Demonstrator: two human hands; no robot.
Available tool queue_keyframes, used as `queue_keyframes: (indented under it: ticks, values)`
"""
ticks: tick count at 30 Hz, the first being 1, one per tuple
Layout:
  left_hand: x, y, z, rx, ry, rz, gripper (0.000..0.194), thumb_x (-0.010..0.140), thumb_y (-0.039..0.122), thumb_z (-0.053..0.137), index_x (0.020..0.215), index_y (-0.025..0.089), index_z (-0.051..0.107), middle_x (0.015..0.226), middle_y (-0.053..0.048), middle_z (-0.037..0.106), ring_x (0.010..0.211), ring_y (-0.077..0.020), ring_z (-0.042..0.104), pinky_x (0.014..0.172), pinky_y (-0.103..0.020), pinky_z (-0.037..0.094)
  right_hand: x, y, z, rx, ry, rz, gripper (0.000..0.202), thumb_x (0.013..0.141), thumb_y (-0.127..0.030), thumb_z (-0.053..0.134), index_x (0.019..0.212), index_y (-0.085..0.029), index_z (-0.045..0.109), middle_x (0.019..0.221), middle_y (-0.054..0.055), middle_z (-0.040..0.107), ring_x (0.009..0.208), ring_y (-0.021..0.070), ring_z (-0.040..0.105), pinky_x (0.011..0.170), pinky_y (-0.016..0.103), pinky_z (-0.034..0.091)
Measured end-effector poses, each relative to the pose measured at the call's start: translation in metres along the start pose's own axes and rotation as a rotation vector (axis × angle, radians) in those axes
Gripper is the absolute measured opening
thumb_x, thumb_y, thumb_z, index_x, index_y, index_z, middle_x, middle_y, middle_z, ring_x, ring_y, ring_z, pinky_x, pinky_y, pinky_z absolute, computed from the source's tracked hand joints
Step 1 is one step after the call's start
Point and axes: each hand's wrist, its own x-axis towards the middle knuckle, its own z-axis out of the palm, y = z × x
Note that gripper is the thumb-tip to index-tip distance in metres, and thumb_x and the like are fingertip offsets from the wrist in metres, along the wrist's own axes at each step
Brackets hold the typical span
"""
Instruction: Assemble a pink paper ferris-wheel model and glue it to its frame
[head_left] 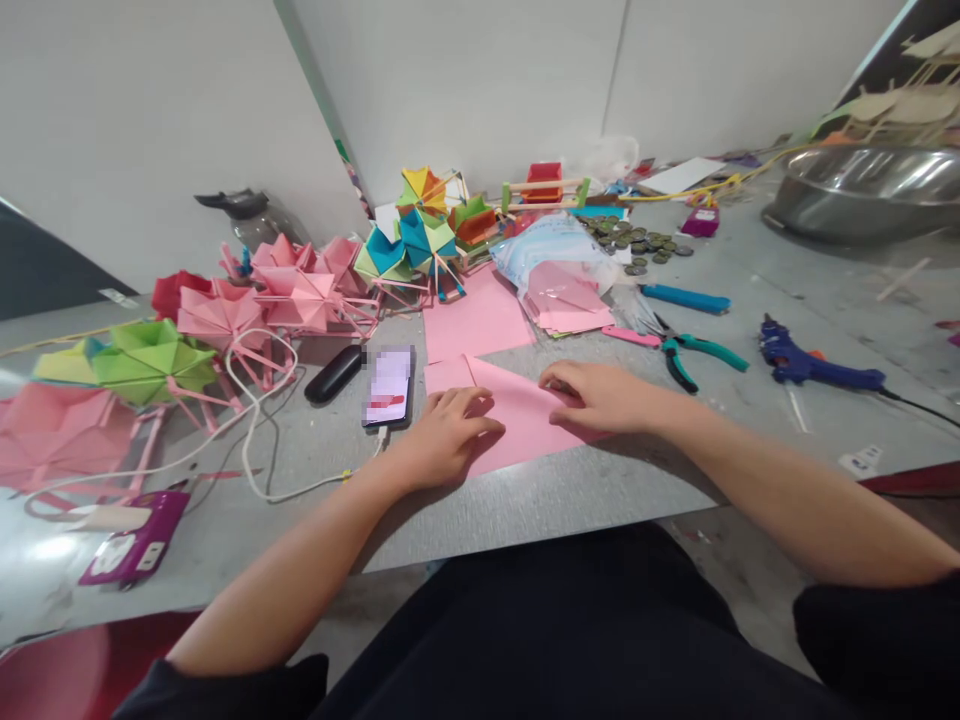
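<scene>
A sheet of pink paper (517,400), with a fold running across its upper part, lies near the table's front edge. My left hand (450,435) rests on its left side, fingers bent and the thumb apart from them. At the right side of the sheet, my right hand (592,395) has its thumb and fingers closed on the folded paper edge. Just behind lies another flat pink sheet (480,315). A plastic bag (555,255) with a stack of pink papers (566,300) in it is farther back.
Folded pink paper umbrellas (300,295) and a green one (154,360) fill the left. A phone (388,385) with a white cable and a black case (335,375) sit beside my left hand. Pliers (679,350), a blue glue gun (817,365) and a metal bowl (862,200) are right.
</scene>
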Motion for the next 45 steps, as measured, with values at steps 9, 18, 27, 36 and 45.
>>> queue_keyframes:
  ticks: [9,18,27,36,45]
  values:
    - [0.026,0.034,0.000,0.124,0.032,-0.031,0.050,0.108,0.045,0.056,0.150,0.020,0.058,0.169,-0.023,0.043,0.156,-0.0412,0.040,0.127,-0.064,0.032,0.003,0.006,0.005,0.018,0.005,-0.024,0.040,0.094,-0.039,0.072,0.130,-0.025,0.061,0.115,0.009,0.076,0.095,0.0262,0.071,0.078,0.037,0.052]
    - [0.034,0.012,0.014,0.012,-0.048,0.025,0.066,0.103,0.047,0.061,0.164,0.026,0.047,0.181,-0.021,0.028,0.170,-0.0436,0.019,0.133,-0.070,0.017,-0.007,-0.006,0.002,-0.022,-0.040,-0.028,0.052,0.093,-0.042,0.075,0.139,-0.026,0.056,0.136,0.013,0.069,0.113,0.0324,0.072,0.092,0.043,0.056]
    - [0.034,0.010,0.018,0.030,-0.034,0.036,0.068,0.104,0.053,0.059,0.166,0.027,0.045,0.181,-0.020,0.028,0.170,-0.0423,0.019,0.133,-0.067,0.021,-0.015,-0.011,0.003,-0.033,-0.053,-0.055,0.092,0.080,-0.050,0.090,0.158,-0.030,0.046,0.156,0.015,0.058,0.143,0.0417,0.058,0.113,0.058,0.052]
    - [0.033,0.014,0.018,-0.021,-0.009,0.011,0.064,0.103,0.048,0.060,0.163,0.028,0.049,0.181,-0.016,0.030,0.169,-0.0437,0.021,0.133,-0.069,0.021,-0.068,-0.007,-0.041,-0.220,0.084,-0.030,0.053,0.101,-0.046,0.068,0.150,-0.025,0.065,0.149,0.016,0.070,0.136,0.0404,0.066,0.109,0.057,0.056]
    - [0.034,0.013,0.018,0.016,-0.017,0.002,0.064,0.103,0.047,0.058,0.162,0.027,0.048,0.181,-0.017,0.030,0.170,-0.0403,0.019,0.135,-0.066,0.020,-0.151,-0.052,0.053,-0.486,0.228,0.096,0.098,0.093,-0.085,0.060,0.153,-0.008,0.058,0.144,0.035,0.069,0.132,0.0519,0.068,0.099,0.064,0.058]
